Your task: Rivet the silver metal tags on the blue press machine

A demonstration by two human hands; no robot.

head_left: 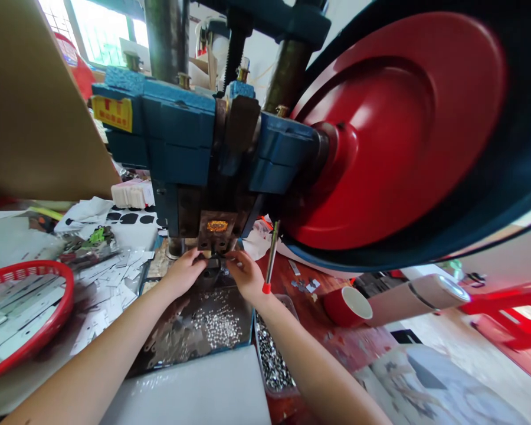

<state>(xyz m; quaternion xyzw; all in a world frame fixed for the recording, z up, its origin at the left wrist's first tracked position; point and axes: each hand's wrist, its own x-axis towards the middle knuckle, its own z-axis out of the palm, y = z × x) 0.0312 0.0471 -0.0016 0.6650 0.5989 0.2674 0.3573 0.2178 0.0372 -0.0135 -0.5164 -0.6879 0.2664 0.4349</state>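
Observation:
My left hand (pixel 183 274) and my right hand (pixel 246 277) meet at the die (pixel 211 273) under the ram (pixel 216 227) of a blue bench press (pixel 177 147). The fingers of both hands are pinched close together from either side of the die. A small dark piece seems to lie between the fingertips, too small and hidden to name. On the dark press bed (pixel 168 348), just below my hands, lie a scatter of small shiny metal parts (pixel 223 324) and several flat pieces. A thin metal rod with a red tip (pixel 272 254) stands beside my right wrist.
A large red flywheel (pixel 393 130) fills the upper right. A plastic tub (pixel 287 389) of shiny metal bits sits under my right forearm. At left are a red basket (pixel 66 295) and loose flat strips (pixel 115 283). A red cup (pixel 331 307) and white bottle (pixel 418 298) lie right.

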